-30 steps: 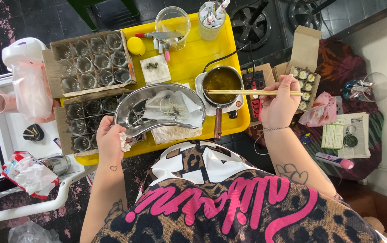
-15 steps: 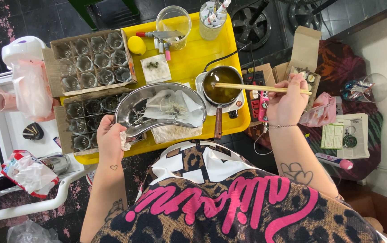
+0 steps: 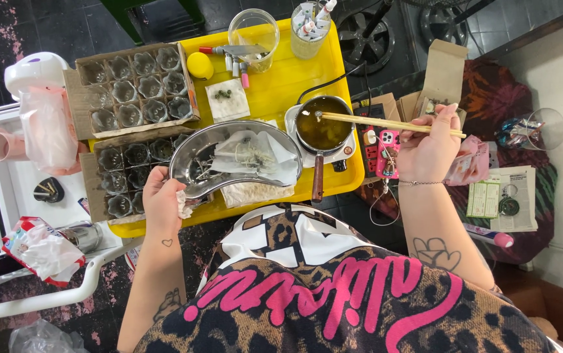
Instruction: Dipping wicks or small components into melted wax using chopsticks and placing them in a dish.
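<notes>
The right hand, right of centre in the frame, is closed around a pair of chopsticks. Their tips reach left into the small pot, which holds amber liquid. The left hand, at lower left, grips crumpled white tissue against the rim of the metal kidney dish on the yellow tray. The dish holds paper and wicks.
</notes>
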